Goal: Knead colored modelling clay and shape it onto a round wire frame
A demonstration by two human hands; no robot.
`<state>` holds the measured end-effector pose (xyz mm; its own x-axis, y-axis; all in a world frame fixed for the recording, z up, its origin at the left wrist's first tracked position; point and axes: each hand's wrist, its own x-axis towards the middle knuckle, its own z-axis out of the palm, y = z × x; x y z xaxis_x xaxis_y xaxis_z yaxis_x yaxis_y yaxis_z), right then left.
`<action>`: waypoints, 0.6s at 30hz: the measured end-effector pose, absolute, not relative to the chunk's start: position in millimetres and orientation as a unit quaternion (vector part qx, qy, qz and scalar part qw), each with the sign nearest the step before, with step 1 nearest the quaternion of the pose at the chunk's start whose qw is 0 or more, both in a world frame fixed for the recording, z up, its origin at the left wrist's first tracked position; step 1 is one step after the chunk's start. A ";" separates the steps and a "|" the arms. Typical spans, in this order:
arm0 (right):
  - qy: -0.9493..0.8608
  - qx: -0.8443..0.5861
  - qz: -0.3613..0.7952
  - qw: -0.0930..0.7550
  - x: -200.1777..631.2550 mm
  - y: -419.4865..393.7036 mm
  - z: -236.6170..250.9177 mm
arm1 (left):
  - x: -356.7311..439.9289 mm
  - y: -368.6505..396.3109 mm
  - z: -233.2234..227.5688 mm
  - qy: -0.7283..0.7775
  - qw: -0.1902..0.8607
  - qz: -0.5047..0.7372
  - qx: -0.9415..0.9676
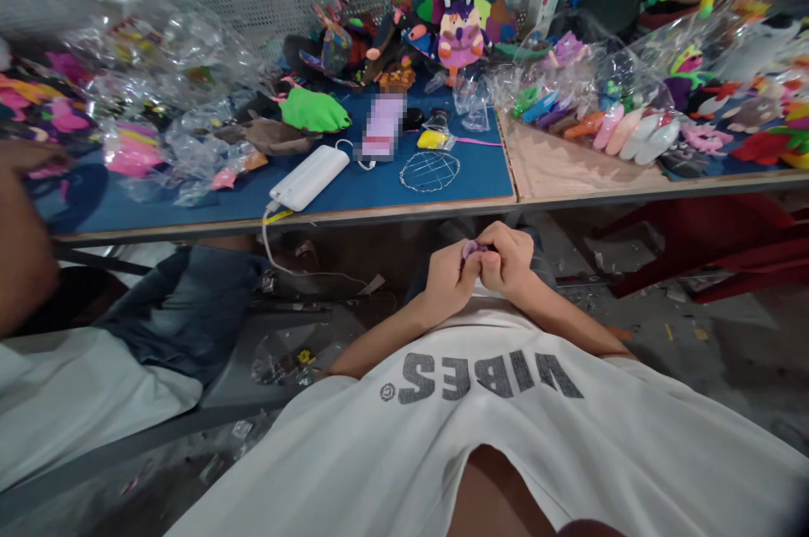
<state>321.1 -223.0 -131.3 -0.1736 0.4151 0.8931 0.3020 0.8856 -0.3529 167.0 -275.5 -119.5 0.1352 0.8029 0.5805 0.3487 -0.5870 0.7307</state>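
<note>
Close in front of my body, below the table edge, my left hand (450,274) and my right hand (511,255) are pressed together. Between their fingers and thumbs shows a small lump of purple modelling clay (469,249); both hands are closed on it and cover most of it. Beyond them on the table lie a wire frame (430,172) bent into an oval grid and a yellow piece in clear wrap (435,140). A horned purple clay figure (460,40) stands farther back.
A white power bank (311,177) lies near the table edge, its cable hanging down. Bagged clay sticks (610,128) and several colourful figures crowd the table's back and right. A person in a white shirt (88,394) sits at left. A red chair (714,242) stands at right.
</note>
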 end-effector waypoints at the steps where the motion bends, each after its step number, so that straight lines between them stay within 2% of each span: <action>1: -0.775 -0.244 0.048 0.581 321.8 -223.5 -131.4 | 164.3 -276.5 -120.4 0.402 0.194 0.527 0.723; 4: -0.784 -0.278 0.001 0.555 327.4 -216.6 -125.7 | 151.9 -281.4 -120.4 0.411 0.123 0.549 0.717; 8: -0.709 -0.309 -0.063 0.631 345.2 -194.4 -110.1 | 137.3 -286.1 -111.5 0.460 0.108 0.617 0.629; 10: -0.675 -0.285 -0.057 0.678 350.0 -189.1 -103.2 | 138.6 -284.8 -105.3 0.460 0.139 0.659 0.579; 13: -0.661 -0.250 -0.025 0.707 338.5 -197.2 -99.5 | 154.0 -280.7 -98.6 0.413 0.250 0.693 0.536; 16: -0.675 -0.219 0.042 0.703 310.1 -216.7 -105.6 | 174.6 -278.3 -95.2 0.337 0.352 0.690 0.534; 18: -0.722 -0.192 0.074 0.661 292.9 -228.5 -112.9 | 183.5 -275.9 -92.7 0.292 0.391 0.672 0.557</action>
